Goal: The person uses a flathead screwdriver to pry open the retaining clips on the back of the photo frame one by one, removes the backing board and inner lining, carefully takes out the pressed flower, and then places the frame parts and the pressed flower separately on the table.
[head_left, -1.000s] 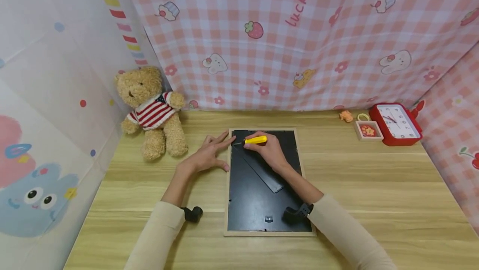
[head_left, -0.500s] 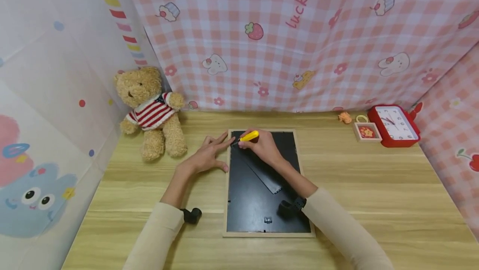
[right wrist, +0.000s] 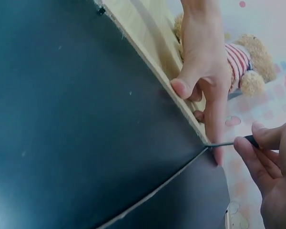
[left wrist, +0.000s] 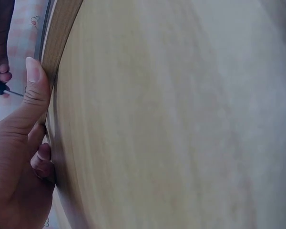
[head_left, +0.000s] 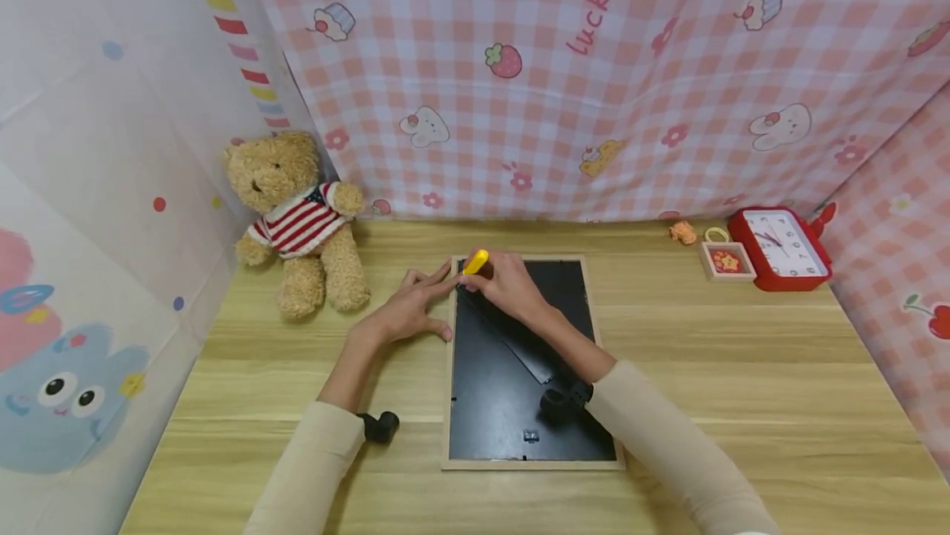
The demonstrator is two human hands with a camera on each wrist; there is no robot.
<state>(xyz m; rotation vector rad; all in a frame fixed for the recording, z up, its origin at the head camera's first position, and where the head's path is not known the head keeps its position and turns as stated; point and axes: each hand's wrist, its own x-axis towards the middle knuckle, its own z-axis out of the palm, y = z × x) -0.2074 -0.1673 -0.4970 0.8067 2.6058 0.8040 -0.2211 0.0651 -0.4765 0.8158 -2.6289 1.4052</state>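
A picture frame (head_left: 534,464) with a pale wooden border lies back up, its black backing board (head_left: 493,411) showing. A flat black stand leg (head_left: 529,354) slants across the board. My right hand (head_left: 512,283) pinches a screwdriver with a yellow handle (head_left: 477,260). In the right wrist view its thin metal shaft (right wrist: 221,144) reaches the frame's edge by the stand leg's end. My left hand (head_left: 408,308) rests against the frame's left side. One straight finger extends onto the far left corner, and the thumb (left wrist: 34,76) touches the wooden border.
A teddy bear (head_left: 300,222) in a striped sweater sits at the back left. A red clock (head_left: 783,248), a small framed box (head_left: 727,260), a yellow ring (head_left: 717,235) and an orange item (head_left: 683,232) stand at the back right. A checked cloth (head_left: 549,131) hangs behind the table.
My right hand has moved left along the frame, and the screwdriver has tilted from nearly level to steeper, its handle now close to my left fingertip. The left hand has stayed in place.
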